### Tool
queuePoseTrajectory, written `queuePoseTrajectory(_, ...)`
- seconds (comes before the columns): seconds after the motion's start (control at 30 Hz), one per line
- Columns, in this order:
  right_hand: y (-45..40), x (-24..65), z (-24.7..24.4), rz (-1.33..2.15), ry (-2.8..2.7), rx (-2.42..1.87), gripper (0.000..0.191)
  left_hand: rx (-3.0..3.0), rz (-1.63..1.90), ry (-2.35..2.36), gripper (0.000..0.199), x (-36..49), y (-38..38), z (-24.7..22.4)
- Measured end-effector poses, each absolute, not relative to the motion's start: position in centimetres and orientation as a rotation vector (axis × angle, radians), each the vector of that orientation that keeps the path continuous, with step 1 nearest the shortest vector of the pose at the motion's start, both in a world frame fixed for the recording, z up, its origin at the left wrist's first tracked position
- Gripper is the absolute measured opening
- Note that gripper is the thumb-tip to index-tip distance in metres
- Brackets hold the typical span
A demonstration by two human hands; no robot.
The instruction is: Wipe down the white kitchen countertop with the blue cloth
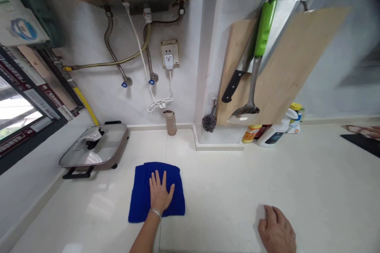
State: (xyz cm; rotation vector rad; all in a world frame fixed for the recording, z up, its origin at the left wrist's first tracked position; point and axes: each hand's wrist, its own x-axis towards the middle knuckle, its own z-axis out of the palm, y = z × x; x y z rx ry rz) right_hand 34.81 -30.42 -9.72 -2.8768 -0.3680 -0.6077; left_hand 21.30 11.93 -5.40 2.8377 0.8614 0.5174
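Observation:
A folded blue cloth (139, 193) lies flat on the white countertop (213, 205). My left hand (160, 195) is pressed palm down on it, fingers stretched and spread, with a bracelet (156, 212) round the wrist. Further right, at the lower edge of the view, my right hand (277, 229) rests on the bare countertop with its fingers curled in. Nothing shows in its grip.
Left stands an electric pan (95, 146) with a glass lid. A small brown bottle (170, 122) is by the wall. A cutting board (276, 83), knife (234, 85), green-handled spatula (265, 27) and steel scrubber (209, 122) hang beside a white spray bottle (273, 134).

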Motion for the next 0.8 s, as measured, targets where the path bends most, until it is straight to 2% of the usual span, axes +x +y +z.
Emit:
queuePoseTrajectory(0.2, -30.3, 34.6, -9.8, -0.605, -0.350, -2.826, 0.046, 2.862, 0.435, 0.845, 0.074, 22.6, 12.7, -4.8)
queuePoseTrajectory(0.4, -30.3, 34.8, -9.7, -0.615, -0.362, -2.810, 0.046, 2.942, 0.492, 0.540, 0.078, 20.7, 7.8, -6.2)
queuePoseTrajectory(0.6, -30.9, 34.9, -9.7, -0.617, -0.384, -2.741, 0.047, 2.994, 0.447, 0.311, 0.067, 16.5, 7.8, -5.2)
queuePoseTrajectory(0.8, -32.2, 35.6, -9.8, -0.612, -0.470, -2.629, 0.046, 2.982, 0.466, 0.715, 0.061, 7.4, 12.8, -5.1)
